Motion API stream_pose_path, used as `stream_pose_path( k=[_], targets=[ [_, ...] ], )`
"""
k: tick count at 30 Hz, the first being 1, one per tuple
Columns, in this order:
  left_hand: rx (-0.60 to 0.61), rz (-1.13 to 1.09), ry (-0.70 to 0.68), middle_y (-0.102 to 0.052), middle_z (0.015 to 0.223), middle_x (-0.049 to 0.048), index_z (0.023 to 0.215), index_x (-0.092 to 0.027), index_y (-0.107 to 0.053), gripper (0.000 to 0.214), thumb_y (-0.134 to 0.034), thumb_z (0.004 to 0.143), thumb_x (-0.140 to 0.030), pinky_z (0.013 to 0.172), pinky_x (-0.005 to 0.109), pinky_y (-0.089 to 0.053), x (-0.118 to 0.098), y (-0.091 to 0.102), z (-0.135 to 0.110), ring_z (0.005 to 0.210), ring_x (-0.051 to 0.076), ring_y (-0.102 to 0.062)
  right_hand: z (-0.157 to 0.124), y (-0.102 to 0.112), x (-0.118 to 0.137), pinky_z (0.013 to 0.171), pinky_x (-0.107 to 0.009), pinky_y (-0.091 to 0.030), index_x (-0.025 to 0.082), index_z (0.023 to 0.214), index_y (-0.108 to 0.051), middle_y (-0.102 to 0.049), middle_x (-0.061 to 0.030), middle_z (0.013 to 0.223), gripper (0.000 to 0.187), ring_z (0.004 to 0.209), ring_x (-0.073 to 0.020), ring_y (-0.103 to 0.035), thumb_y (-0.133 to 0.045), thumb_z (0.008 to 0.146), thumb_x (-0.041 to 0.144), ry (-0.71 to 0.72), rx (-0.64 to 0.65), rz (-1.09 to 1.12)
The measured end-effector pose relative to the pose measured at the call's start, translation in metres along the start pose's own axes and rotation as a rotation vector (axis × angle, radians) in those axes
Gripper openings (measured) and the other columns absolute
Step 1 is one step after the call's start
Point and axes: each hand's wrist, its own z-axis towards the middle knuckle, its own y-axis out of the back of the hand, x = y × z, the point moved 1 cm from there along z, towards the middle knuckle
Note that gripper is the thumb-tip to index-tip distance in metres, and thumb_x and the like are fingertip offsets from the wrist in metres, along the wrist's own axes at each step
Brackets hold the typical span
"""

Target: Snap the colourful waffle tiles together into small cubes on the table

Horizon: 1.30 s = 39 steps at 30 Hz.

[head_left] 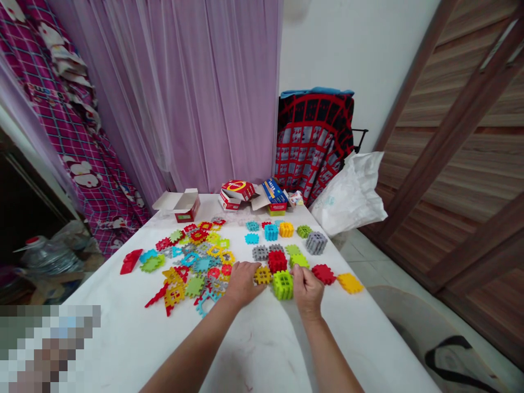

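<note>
On the white table point(123, 338) my left hand point(242, 285) is closed around a yellow waffle-block piece point(262, 275), thumb and fingers at its left side. My right hand point(308, 288) grips the right side of a lime green block cube point(283, 285), fingers curled on it. The two pieces sit side by side, touching or nearly so. A red cube point(277, 262) stands just behind them. A red flat piece point(323, 273) and a yellow flat piece point(350, 283) lie to the right of my right hand.
A loose heap of flat coloured pieces point(192, 256) covers the table's left middle. Grey point(316, 243), blue point(271, 232) and orange point(286, 229) cubes stand farther back. Small cardboard boxes point(180, 204) line the far edge. A white plastic bag point(352, 196) hangs off the right side.
</note>
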Motion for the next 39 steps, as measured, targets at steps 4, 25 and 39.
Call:
stream_pose_path(
  k=[4,25,39],
  targets=[
    [0.016,0.007,-0.015,-0.065,0.116,0.0097,0.123,-0.021,-0.057,0.056,-0.068,0.072,-0.038,0.101,0.043,-0.036,0.003,-0.004,0.001,0.111,0.027,-0.055,-0.001,0.000,-0.001,0.050,-0.020,-0.042,0.016,0.057,-0.061,-0.066,-0.0032,0.053,0.044,0.046,-0.0107,-0.057,-0.047,0.091,0.041,-0.006,0.006,-0.011],
    [0.089,-0.009,-0.020,-0.064,0.115,0.0112,0.123,-0.019,-0.050,0.061,-0.069,0.069,-0.038,0.094,0.038,-0.042,0.018,-0.004,0.022,0.109,0.029,-0.056,-0.003,-0.002,-0.004,0.050,-0.020,-0.040,0.017,0.056,-0.058,-0.065,-0.0022,0.053,0.044,0.045,-0.0093,-0.054,-0.046,0.092,0.040,0.007,0.037,-0.053],
    [0.069,0.014,-0.122,-0.067,0.112,0.0074,0.103,-0.023,-0.061,0.036,-0.065,0.074,-0.044,0.103,0.046,-0.032,0.045,0.028,-0.009,0.111,0.026,-0.056,-0.001,0.001,0.004,0.049,-0.020,-0.040,0.017,0.057,-0.058,-0.061,-0.0009,0.050,0.042,0.043,-0.0093,-0.051,-0.045,0.092,0.036,0.062,0.051,-0.070]
  ],
)
